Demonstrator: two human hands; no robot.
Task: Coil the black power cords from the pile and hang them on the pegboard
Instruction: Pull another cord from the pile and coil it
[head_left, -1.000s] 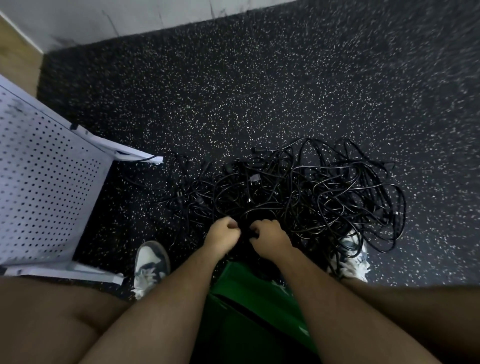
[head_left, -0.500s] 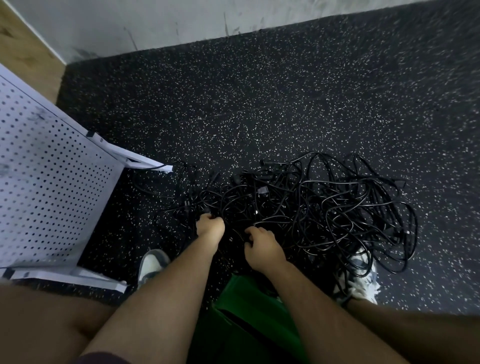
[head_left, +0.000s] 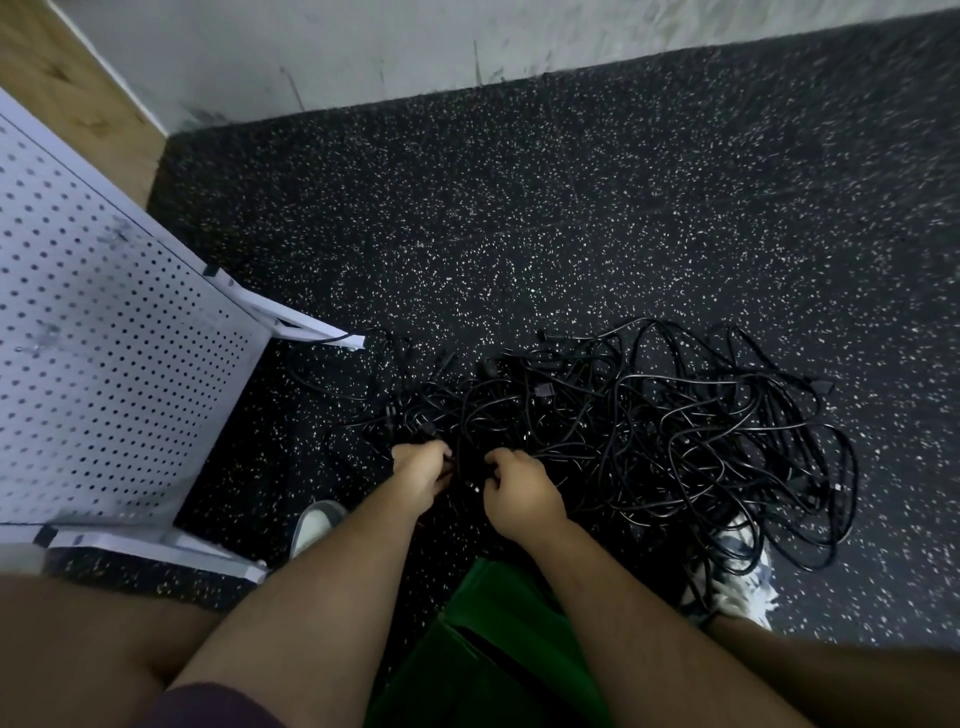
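**Cords Lay Far-Right of Both Hands**

The pegboard (head_left: 104, 364) stood left; the pile of black power cords (head_left: 649, 431) spread far and right of the hands. Left hand (head_left: 421, 470) and right hand (head_left: 519, 491), equally near, gripped its near edge with curled fingers.

Single head-worn view, tilted steeply down and forward.
Close over left hand (head_left: 418, 470) and right hand (head_left: 519, 491) near centre, cord pile (head_left: 649, 415) just beyond, pegboard (head_left: 104, 364) at left edge, wall (head_left: 363, 47) along the top.
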